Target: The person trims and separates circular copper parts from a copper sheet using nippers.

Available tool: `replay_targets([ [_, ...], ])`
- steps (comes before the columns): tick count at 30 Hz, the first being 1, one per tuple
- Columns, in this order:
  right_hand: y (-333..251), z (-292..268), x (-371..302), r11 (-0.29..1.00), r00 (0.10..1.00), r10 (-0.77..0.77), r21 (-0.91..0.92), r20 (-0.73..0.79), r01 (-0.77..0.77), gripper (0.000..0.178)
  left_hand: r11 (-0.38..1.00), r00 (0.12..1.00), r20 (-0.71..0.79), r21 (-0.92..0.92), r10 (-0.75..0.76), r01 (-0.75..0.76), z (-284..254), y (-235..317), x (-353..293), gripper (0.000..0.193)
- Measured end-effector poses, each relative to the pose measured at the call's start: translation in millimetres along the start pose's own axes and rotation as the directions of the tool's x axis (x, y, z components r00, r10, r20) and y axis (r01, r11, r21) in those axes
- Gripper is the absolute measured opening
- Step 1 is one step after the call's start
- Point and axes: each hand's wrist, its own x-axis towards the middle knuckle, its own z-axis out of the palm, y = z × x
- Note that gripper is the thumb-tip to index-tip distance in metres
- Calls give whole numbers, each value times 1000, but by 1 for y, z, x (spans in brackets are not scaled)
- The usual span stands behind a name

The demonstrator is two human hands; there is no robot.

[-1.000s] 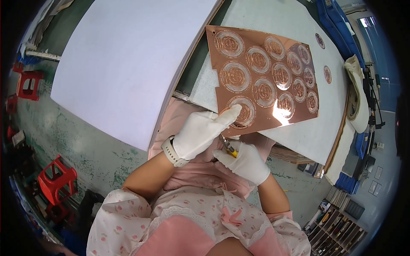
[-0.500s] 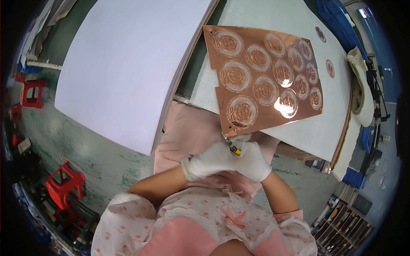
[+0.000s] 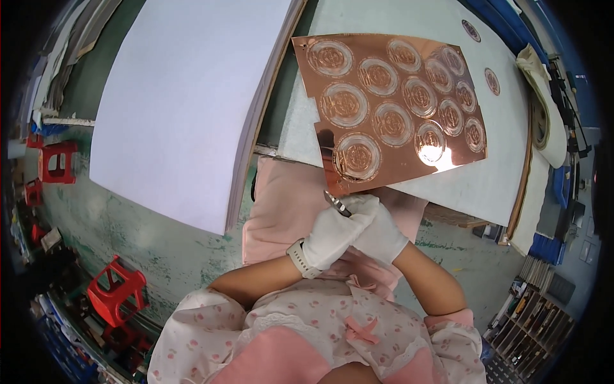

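Observation:
A shiny copper-coloured sheet point(image 3: 409, 150) with several round engraved patterns lies tilted on the white board, its near left corner jutting past the board's edge. Just below that corner are pliers point(image 3: 338, 203), their metal jaws pointing up and left at the corner. My left hand point(image 3: 334, 235) and my right hand point(image 3: 378, 232), both in white gloves, are pressed together with fingers closed around the pliers. Their handles are mostly hidden by the gloves. A pale strap point(image 3: 300, 257) circles my left wrist.
A stack of large white sheets point(image 3: 179, 115) stands to the left. Under the copper sheet is a white board point(image 3: 470, 195), with two small oval pieces beyond. Red stools point(image 3: 118, 291) stand on the floor at left; a slotted rack point(image 3: 531, 333) is at lower right.
My hands have drawn closer together, and my left wrist has turned so its strap shows. The pliers' yellow handle, visible before, is now covered. The copper sheet has shifted slightly left in view.

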Motion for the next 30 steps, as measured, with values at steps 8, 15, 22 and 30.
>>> replay_targets([
  [8,-18,-10,-41,863,905,422,280,57,-420,12,990,965,263,138,-5,-32,-23,26,-9,44],
  [15,1,-2,-83,438,713,701,767,34,-468,15,974,976,5,51,-220,219,-30,71,-3,61],
  [22,-6,-10,-85,340,584,741,935,-332,100,20,893,901,344,441,-264,93,-28,52,-34,53],
  [30,0,-32,-77,244,447,823,930,-349,277,19,838,826,389,520,-407,168,-52,58,-58,46],
])
